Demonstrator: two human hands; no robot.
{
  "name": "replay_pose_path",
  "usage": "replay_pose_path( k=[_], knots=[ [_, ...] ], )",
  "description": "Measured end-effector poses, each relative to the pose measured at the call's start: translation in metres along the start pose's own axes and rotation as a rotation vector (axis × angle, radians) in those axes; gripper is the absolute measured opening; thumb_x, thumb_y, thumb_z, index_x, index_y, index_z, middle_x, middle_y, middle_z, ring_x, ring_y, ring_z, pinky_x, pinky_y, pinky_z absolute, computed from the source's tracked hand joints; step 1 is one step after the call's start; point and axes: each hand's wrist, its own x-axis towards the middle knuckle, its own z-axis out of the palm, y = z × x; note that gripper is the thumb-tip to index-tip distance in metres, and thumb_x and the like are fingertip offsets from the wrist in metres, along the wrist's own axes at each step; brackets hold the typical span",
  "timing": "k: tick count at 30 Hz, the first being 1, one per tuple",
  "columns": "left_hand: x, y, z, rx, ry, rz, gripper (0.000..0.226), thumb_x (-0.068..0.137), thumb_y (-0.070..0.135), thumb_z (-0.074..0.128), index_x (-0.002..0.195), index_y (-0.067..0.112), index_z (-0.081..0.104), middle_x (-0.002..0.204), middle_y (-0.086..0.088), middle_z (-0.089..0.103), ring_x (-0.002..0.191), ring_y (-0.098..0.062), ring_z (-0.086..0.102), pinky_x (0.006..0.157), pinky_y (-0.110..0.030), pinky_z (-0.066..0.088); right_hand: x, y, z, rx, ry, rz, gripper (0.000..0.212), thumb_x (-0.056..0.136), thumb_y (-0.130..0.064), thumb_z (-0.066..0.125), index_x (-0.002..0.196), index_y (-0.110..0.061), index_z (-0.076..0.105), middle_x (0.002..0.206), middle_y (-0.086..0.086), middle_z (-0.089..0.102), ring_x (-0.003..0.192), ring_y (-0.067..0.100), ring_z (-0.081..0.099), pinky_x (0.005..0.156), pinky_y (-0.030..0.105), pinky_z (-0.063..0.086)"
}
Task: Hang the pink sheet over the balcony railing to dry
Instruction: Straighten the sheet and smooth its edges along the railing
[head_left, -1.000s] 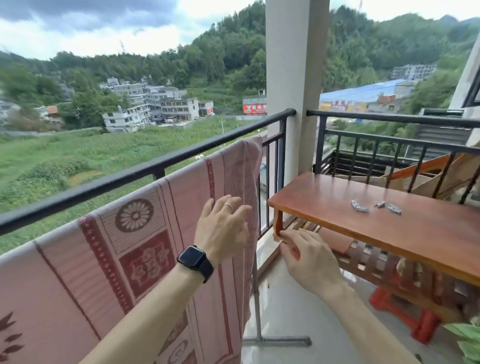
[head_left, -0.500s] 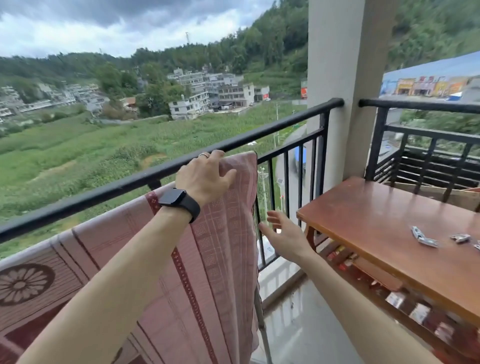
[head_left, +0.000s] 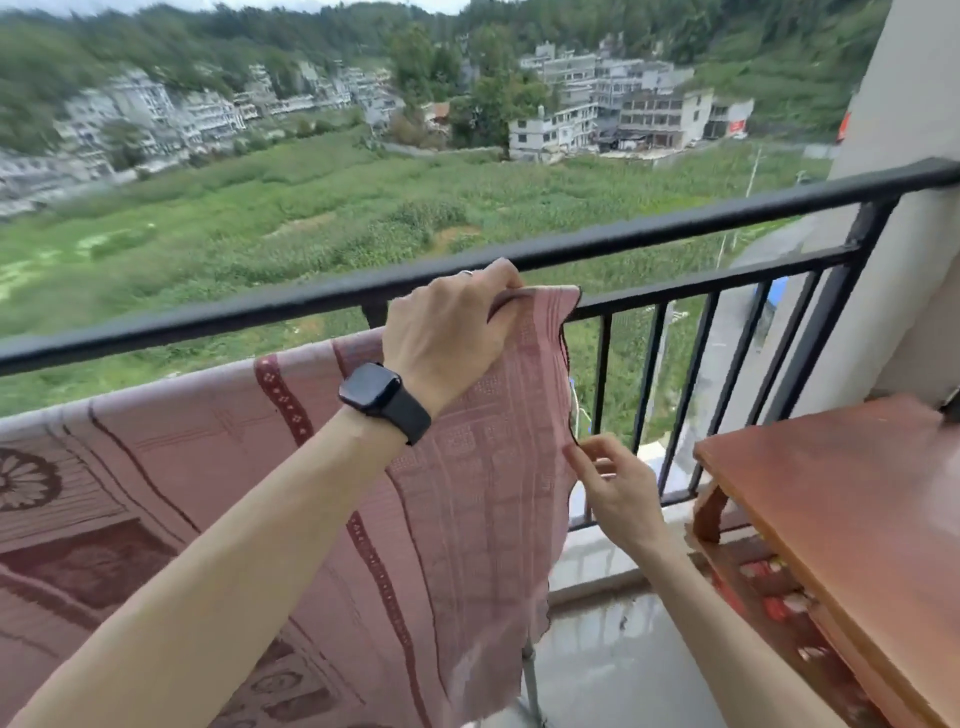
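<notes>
Black balcony railing, pink sheet along it; wooden table alongside.

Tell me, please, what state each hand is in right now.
Left hand: closed, gripping the sheet at its top corner.
Right hand: at the sheet's side edge; grip cannot be told.

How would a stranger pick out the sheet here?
Find the black railing across the balcony. Just inside it, left of the wooden table, hangs the sheet, its top corner gripped by the left hand. It is the only cloth there: pink, with dark red bands and flower patterns.
</notes>
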Motion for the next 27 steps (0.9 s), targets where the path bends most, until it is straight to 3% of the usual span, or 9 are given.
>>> replay_pose_path(
  k=[3,6,9,11,14,18,22,25,27],
  knots=[
    [-0.002,0.010,0.010,0.125,0.057,0.029,0.031,0.099,0.047,0.050,0.108,0.021,0.066,0.085,0.002,0.071,0.076,-0.025,0.067,0.067,-0.038,0.052,0.011,0.012,0.004,0.010,-0.108,-0.034,0.015,0.094,-0.041,0.065,0.083,-0.031,0.063,0.077,-0.020,0.070,0.068,0.003,0.066,0.061,0.020,0.050],
    [-0.025,0.021,0.022,0.191,0.266,-0.042,0.033,0.093,0.038,0.059,0.122,0.021,0.062,0.118,-0.001,0.062,0.111,-0.024,0.058,0.093,-0.038,0.041,0.025,0.018,0.005,0.077,-0.157,-0.072,0.015,0.093,-0.038,0.067,0.081,-0.030,0.063,0.075,-0.018,0.069,0.066,0.005,0.064,0.060,0.019,0.048],
    [-0.083,0.049,0.050,0.150,0.411,-0.210,0.032,0.086,0.030,0.063,0.114,0.019,0.053,0.119,0.000,0.053,0.112,-0.021,0.050,0.095,-0.035,0.037,0.028,0.026,0.001,0.100,-0.326,-0.089,0.017,0.091,-0.042,0.068,0.081,-0.029,0.062,0.075,-0.018,0.069,0.066,0.003,0.064,0.059,0.012,0.045],
    [-0.129,0.073,0.082,0.060,0.289,-0.437,0.025,0.082,0.026,0.063,0.103,0.018,0.053,0.105,-0.001,0.057,0.100,-0.023,0.055,0.088,-0.038,0.043,0.028,0.028,-0.006,0.140,-0.395,-0.085,0.021,0.088,-0.047,0.068,0.083,-0.027,0.065,0.075,-0.018,0.070,0.067,0.001,0.064,0.061,0.012,0.046],
    [-0.174,0.101,0.131,0.009,-0.168,-0.888,0.032,0.080,0.048,0.060,0.102,0.025,0.052,0.101,0.000,0.060,0.097,-0.027,0.058,0.081,-0.039,0.046,0.032,0.030,-0.019,0.217,-0.503,-0.088,0.018,0.087,-0.043,0.072,0.083,-0.026,0.069,0.073,-0.011,0.071,0.069,0.007,0.067,0.066,0.019,0.052],
    [-0.184,0.107,0.186,0.271,-0.618,-1.044,0.059,0.084,0.069,0.037,0.111,0.024,0.062,0.109,-0.003,0.067,0.107,-0.029,0.058,0.084,-0.043,0.044,0.039,0.033,-0.031,0.255,-0.665,-0.102,0.014,0.088,-0.038,0.075,0.085,-0.025,0.073,0.078,-0.006,0.073,0.075,0.012,0.069,0.068,0.020,0.053],
    [-0.200,0.111,0.199,0.280,-0.574,-1.116,0.030,0.090,0.031,0.043,0.095,0.014,0.068,0.099,-0.009,0.069,0.097,-0.031,0.060,0.078,-0.039,0.041,0.047,0.052,-0.027,0.300,-0.727,0.046,0.012,0.089,-0.035,0.074,0.100,-0.032,0.071,0.090,-0.004,0.072,0.075,0.015,0.070,0.062,0.022,0.052],
    [-0.209,0.125,0.198,0.177,-0.448,-1.121,0.028,0.087,0.026,0.045,0.088,0.008,0.067,0.090,-0.012,0.069,0.091,-0.034,0.060,0.075,-0.038,0.041,0.053,0.074,-0.009,-0.024,-0.796,0.130,0.060,0.086,-0.041,0.074,0.137,-0.027,0.047,0.101,-0.009,0.063,0.086,0.017,0.067,0.079,0.038,0.054],
    [-0.208,0.135,0.203,0.142,-0.393,-1.119,0.029,0.086,0.027,0.046,0.083,0.007,0.068,0.087,-0.013,0.068,0.088,-0.034,0.059,0.074,-0.037,0.042,0.056,0.087,0.005,-0.178,-0.933,0.071,0.073,0.088,-0.039,0.072,0.149,-0.026,0.034,0.097,-0.009,0.063,0.090,0.018,0.064,0.080,0.038,0.047]
  ],
)
